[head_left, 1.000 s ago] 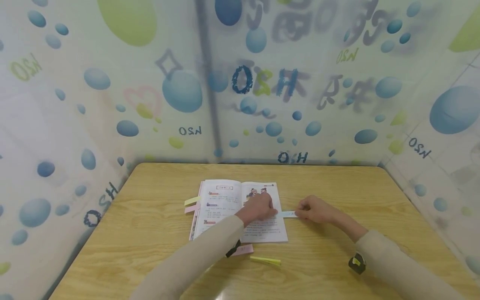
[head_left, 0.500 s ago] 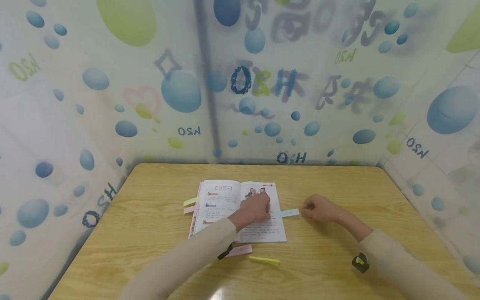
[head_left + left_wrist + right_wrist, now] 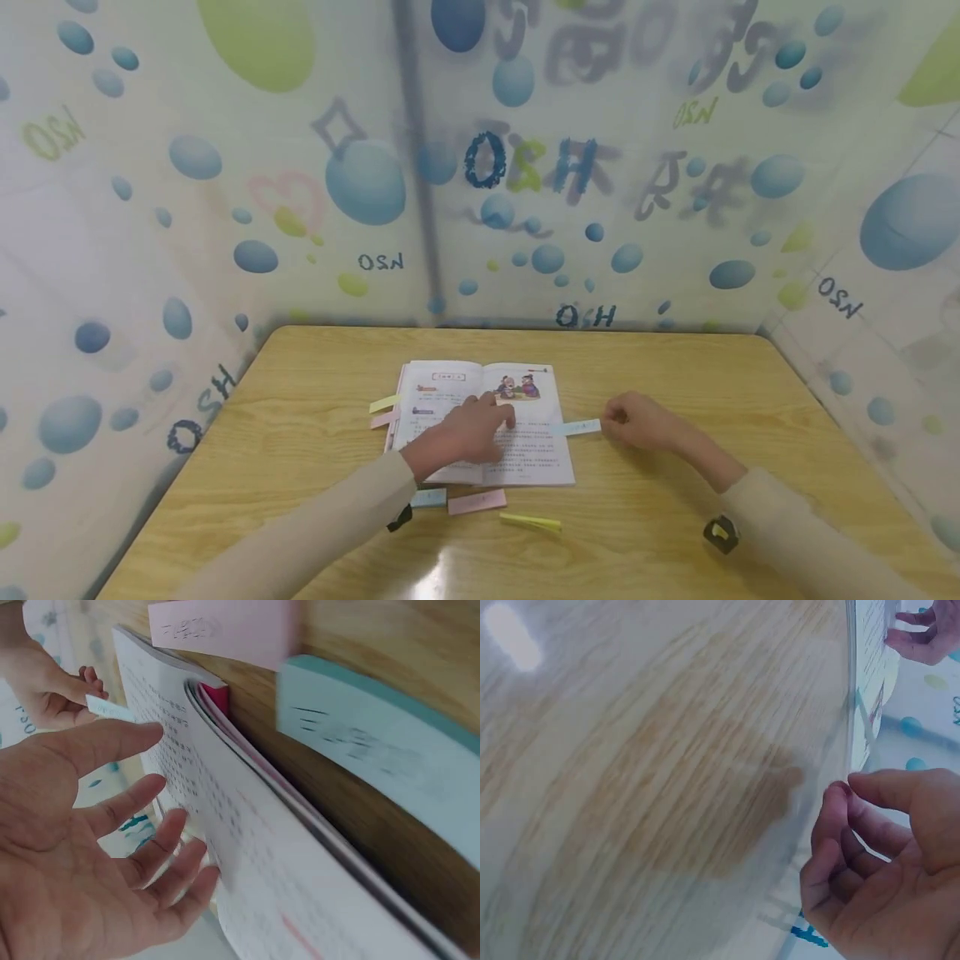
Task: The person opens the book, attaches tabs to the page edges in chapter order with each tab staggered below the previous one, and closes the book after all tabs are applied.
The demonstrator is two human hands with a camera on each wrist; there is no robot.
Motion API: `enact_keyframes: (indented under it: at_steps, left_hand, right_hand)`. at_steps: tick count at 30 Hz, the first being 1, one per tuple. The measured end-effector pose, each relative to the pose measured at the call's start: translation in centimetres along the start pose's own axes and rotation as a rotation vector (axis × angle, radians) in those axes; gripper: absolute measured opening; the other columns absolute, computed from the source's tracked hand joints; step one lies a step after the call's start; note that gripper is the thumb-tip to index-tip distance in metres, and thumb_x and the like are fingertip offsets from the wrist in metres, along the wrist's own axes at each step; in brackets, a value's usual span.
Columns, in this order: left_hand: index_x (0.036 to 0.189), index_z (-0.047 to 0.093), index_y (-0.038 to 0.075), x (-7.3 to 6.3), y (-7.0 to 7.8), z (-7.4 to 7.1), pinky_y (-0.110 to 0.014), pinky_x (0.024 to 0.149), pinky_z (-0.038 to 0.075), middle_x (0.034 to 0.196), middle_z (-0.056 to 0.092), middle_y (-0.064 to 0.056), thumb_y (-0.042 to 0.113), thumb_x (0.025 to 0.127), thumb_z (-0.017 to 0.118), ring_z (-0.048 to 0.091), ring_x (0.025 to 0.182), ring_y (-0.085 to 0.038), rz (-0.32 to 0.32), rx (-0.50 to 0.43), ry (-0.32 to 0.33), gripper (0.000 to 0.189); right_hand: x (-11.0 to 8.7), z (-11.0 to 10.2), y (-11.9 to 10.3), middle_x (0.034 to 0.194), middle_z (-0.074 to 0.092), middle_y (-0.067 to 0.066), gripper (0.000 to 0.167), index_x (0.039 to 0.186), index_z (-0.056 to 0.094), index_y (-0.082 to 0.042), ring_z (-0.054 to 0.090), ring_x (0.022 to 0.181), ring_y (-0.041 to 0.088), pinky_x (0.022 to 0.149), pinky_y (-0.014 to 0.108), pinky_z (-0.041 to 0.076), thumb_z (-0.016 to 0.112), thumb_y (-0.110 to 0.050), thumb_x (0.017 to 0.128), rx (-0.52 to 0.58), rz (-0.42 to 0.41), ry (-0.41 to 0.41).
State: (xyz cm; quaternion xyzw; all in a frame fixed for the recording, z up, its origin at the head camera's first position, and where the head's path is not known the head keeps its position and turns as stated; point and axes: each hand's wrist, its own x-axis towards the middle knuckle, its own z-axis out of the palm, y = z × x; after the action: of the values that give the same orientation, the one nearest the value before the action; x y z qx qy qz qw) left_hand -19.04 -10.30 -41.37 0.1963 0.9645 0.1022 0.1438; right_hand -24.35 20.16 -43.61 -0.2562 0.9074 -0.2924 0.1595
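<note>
An open book (image 3: 528,462) lies on the wooden table, with a cartoon picture on its right page. My left hand (image 3: 472,429) is over the middle of the pages, its fingers spread and slightly bent around nothing in the left wrist view. From the right page's outer edge sticks a pale blue sticky tab (image 3: 582,427) with handwriting on it. My right hand (image 3: 641,421) is just beyond the tab's free end. In the right wrist view, that hand's thumb and index fingertip (image 3: 836,787) come close together, the other fingers loosely curled, with nothing visible between them.
A yellow tab (image 3: 384,404) and a pink tab (image 3: 386,418) stick out from the book's left side. In front of the book lie a blue sticky-note pad (image 3: 430,498), a pink pad (image 3: 477,501) and yellow strips (image 3: 531,522). A patterned curtain (image 3: 480,275) stands behind the table.
My right hand has let go of the blue tab and moved slightly right, uncovering its end. My left hand has drawn back leftward across the book, uncovering the cartoon and the blue pad.
</note>
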Motion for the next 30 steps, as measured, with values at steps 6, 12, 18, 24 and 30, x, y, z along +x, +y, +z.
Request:
enact_keyframes:
  at_steps: [6, 12, 18, 24, 30]
  left_hand:
    - [0.133, 0.061, 0.022, -2.8, -2.1, -0.1, -0.058, 0.095, 0.045, 0.137, 0.050, -0.009, 0.021, 0.087, 0.080, 0.045, 0.124, -0.036, 0.063, -0.027, -0.014, 0.050]
    - [0.135, 0.061, 0.020, -4.6, -3.7, 0.4, -0.060, 0.102, 0.040, 0.152, 0.041, -0.012, 0.020, 0.091, 0.075, 0.040, 0.133, -0.045, 0.091, -0.049, 0.010, 0.046]
    - [0.139, 0.059, 0.019, -5.6, -4.4, 0.5, -0.060, 0.105, 0.038, 0.157, 0.037, -0.013, 0.022, 0.094, 0.073, 0.037, 0.138, -0.046, 0.086, -0.050, 0.028, 0.048]
    - [0.142, 0.057, 0.018, -6.4, -5.2, 0.7, -0.062, 0.104, 0.039, 0.156, 0.037, -0.017, 0.022, 0.092, 0.075, 0.038, 0.136, -0.049, 0.087, -0.045, 0.050, 0.053]
    - [0.140, 0.058, 0.014, -7.3, -6.1, 0.9, -0.062, 0.104, 0.039, 0.154, 0.039, -0.022, 0.020, 0.088, 0.079, 0.040, 0.134, -0.052, 0.089, -0.083, 0.084, 0.056]
  right_hand:
    - [-0.5, 0.0, -1.4, 0.087, 0.064, -0.002, 0.007, 0.095, 0.068, -0.010, 0.058, 0.076, 0.014, 0.064, 0.032, 0.052, 0.064, -0.005, 0.098, -0.050, -0.014, 0.116]
    - [-0.7, 0.7, -2.9, 0.094, 0.064, -0.001, 0.011, 0.105, 0.069, -0.002, 0.060, 0.084, 0.014, 0.072, 0.034, 0.054, 0.067, 0.001, 0.095, -0.097, -0.181, 0.276]
    - [-0.6, 2.2, -4.3, 0.108, 0.064, -0.002, 0.019, 0.114, 0.068, -0.008, 0.062, 0.097, 0.012, 0.082, 0.035, 0.056, 0.071, -0.006, 0.095, -0.087, -0.305, 0.205]
    - [-0.4, 4.3, -5.3, 0.129, 0.060, -0.001, 0.032, 0.124, 0.066, -0.015, 0.056, 0.121, 0.018, 0.101, 0.042, 0.048, 0.076, -0.022, 0.094, -0.181, -0.367, 0.002]
    - [-0.7, 5.4, -5.7, 0.147, 0.050, 0.006, 0.050, 0.134, 0.063, -0.012, 0.043, 0.138, 0.027, 0.112, 0.047, 0.035, 0.080, -0.026, 0.089, -0.196, -0.355, -0.091]
